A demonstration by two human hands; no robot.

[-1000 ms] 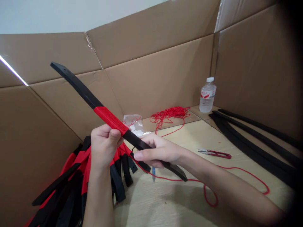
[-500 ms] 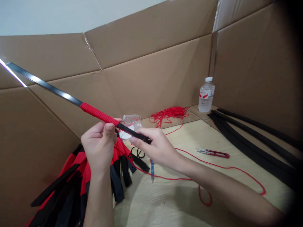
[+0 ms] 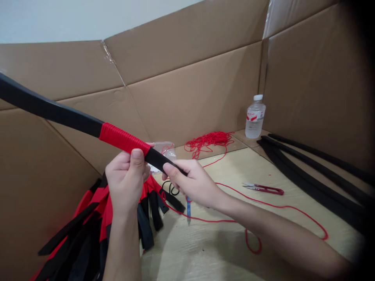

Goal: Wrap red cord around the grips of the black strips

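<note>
A long, flat, black sword-like piece (image 3: 58, 110) slants across the left half, with a band of red cord (image 3: 124, 137) wound tightly round it. My left hand (image 3: 127, 175) is closed on the lower end of the wound band, thumb in front. Further down, my right hand (image 3: 190, 181) pinches the bare black end between thumb and fingers. Beneath the hands, a loose red cord (image 3: 205, 221) runs over the table. The far end of the piece lies outside the view on the left.
Several black and red wrapped pieces (image 3: 88, 230) are heaped at lower left. Tangled red cord (image 3: 211, 140), a plastic bag (image 3: 164, 150) and a bottle (image 3: 254, 119) stand by the cardboard wall (image 3: 190, 97). Thread snips (image 3: 266, 189), a blue pen-like item (image 3: 189, 212) and long black pieces (image 3: 310, 179) lie on the table.
The black piece has been turned about its length, so its broad face now shows instead of its narrow edge. Both hands still hold it, the left slightly further right.
</note>
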